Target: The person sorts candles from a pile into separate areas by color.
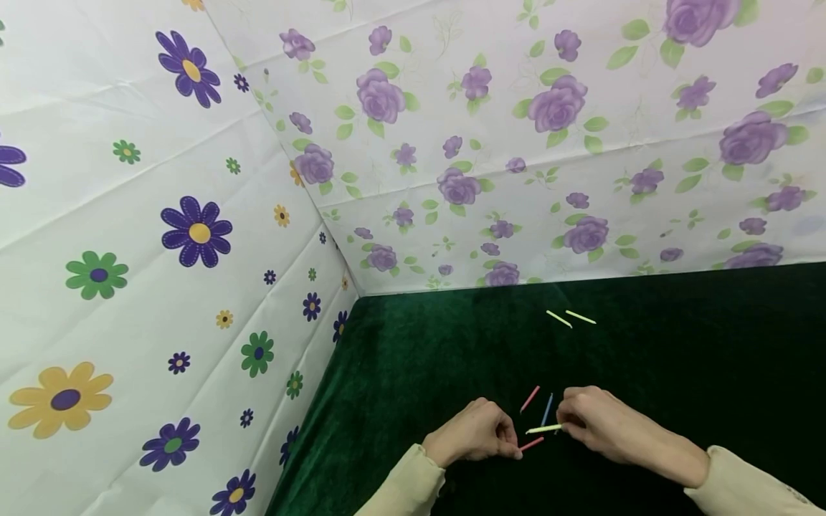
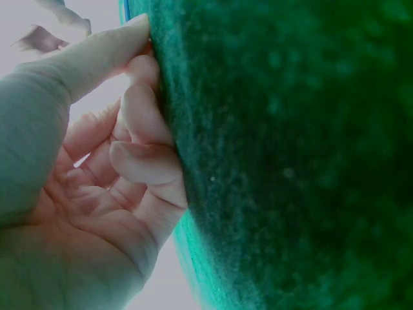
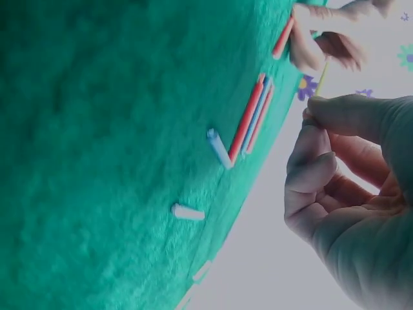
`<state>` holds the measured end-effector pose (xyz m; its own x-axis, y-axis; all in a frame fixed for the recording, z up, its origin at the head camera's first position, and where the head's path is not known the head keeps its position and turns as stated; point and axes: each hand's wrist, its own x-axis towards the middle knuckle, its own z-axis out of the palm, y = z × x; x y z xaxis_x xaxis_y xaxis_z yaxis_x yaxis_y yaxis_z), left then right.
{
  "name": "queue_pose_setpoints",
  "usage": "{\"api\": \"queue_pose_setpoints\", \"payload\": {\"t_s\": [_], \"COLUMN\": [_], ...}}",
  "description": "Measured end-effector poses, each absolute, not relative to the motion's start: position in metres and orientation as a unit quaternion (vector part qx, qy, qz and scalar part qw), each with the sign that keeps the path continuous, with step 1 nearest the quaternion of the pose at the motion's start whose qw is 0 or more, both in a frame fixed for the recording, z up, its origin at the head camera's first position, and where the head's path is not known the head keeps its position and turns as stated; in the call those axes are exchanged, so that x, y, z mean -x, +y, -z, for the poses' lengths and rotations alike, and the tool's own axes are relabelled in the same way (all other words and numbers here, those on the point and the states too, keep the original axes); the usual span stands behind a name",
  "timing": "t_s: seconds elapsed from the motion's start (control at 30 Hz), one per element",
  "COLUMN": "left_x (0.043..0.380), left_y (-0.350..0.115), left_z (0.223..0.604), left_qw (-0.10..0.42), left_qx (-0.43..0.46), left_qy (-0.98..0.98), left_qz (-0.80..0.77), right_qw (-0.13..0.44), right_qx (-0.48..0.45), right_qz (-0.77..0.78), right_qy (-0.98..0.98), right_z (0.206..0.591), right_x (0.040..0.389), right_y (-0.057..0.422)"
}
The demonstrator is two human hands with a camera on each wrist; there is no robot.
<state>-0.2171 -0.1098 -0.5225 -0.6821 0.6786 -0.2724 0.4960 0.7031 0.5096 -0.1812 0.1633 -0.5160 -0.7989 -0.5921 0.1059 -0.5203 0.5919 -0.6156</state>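
Note:
My right hand (image 1: 613,426) pinches one end of a thin yellow candle (image 1: 543,429) between thumb and forefinger, above the cloth. Lower and to the left, my left hand (image 1: 474,432) has thumb and forefinger at the end of a pink candle (image 1: 532,443). Another pink candle (image 1: 530,398) and a blue candle (image 1: 547,410) lie just beyond the hands. In the right wrist view, a red candle (image 3: 247,119) lies close beside a blue and another reddish one. A pale blue candle (image 3: 219,148) touches or nearly touches their end. The left wrist view hides the left hand's candle.
Dark green velvety cloth (image 1: 452,344) covers the surface. Two yellow candles, one of them (image 1: 558,319), lie farther back. The right wrist view has a whitish candle (image 3: 188,212) apart from the others. Flowered white sheets (image 1: 413,179) rise behind and at left.

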Motion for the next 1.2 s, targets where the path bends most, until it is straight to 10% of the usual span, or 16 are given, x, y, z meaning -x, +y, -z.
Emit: {"api": "queue_pose_setpoints", "payload": {"t_s": [1.2], "left_x": [0.218], "left_y": [-0.111], "left_z": [0.523], "left_qw": [0.233], "left_qx": [-0.328], "left_qy": [0.894], "left_qz": [-0.198], "right_qw": [-0.009], "right_qx": [0.206], "right_qz": [0.315], "right_qy": [0.926], "right_z": [0.523], "right_x": [0.258], "right_y": [0.209]}}
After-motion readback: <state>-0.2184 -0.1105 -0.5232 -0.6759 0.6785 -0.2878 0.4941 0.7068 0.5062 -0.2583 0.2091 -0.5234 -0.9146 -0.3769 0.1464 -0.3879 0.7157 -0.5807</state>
